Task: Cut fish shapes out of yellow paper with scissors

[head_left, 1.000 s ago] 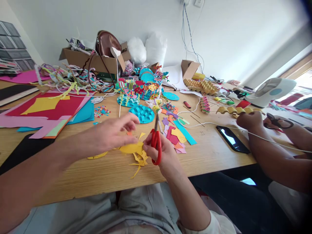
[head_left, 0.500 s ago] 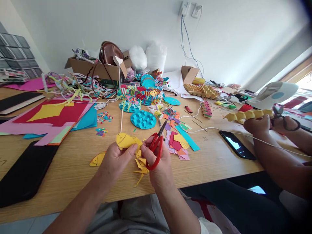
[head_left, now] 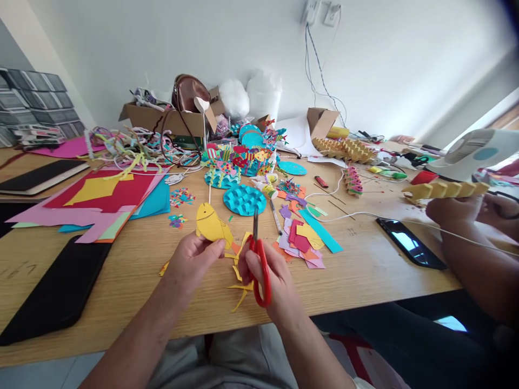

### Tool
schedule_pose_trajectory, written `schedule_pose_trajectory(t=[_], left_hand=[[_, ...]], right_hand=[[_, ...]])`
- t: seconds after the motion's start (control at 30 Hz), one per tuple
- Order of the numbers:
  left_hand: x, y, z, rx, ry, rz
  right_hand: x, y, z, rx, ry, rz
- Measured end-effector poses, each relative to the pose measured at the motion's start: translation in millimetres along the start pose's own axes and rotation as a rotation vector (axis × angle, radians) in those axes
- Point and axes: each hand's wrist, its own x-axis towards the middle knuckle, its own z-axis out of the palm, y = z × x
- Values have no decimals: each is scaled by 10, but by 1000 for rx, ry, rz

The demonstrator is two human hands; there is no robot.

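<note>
Between the thumb and fingers of my left hand (head_left: 193,263) is a yellow paper fish (head_left: 210,222) with a drawn eye and lines, held upright with its head pointing away from me. My right hand (head_left: 267,275) grips red-handled scissors (head_left: 259,254), blades together and pointing away from me, a little to the right of the fish. Yellow paper scraps (head_left: 242,289) lie on the table between my hands. Another yellow paper piece (head_left: 164,268) is mostly hidden behind my left hand.
Beyond my hands sits a blue egg-carton-like disc (head_left: 244,200). Coloured paper scraps (head_left: 300,237) and a pen (head_left: 276,218) lie to the right, stacked paper sheets (head_left: 101,197) and a black case (head_left: 57,292) to the left. Another person's hand (head_left: 456,209) holds a yellow carton strip (head_left: 446,190).
My left hand has turned the fish from sideways to upright. The scissors, now more upright, have moved slightly apart from it, and my right hand has let go of the tail.
</note>
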Motion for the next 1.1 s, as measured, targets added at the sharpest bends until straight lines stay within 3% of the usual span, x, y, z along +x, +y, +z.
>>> schedule_pose_trajectory(t=[0.1, 0.2, 0.53, 1.1], left_hand=[[-21, -6, 15, -154, 57, 7], [-43, -5, 52, -263, 16, 28], [-66, -37, 173, -380, 102, 21], [-85, -69, 229, -364, 53, 17]], right_hand=[[-156, 17, -61, -108, -115, 81], [-267, 77, -73, -140, -156, 156], [-271, 128, -11, -84, -133, 161], [-307, 151, -41, 37, -118, 196]])
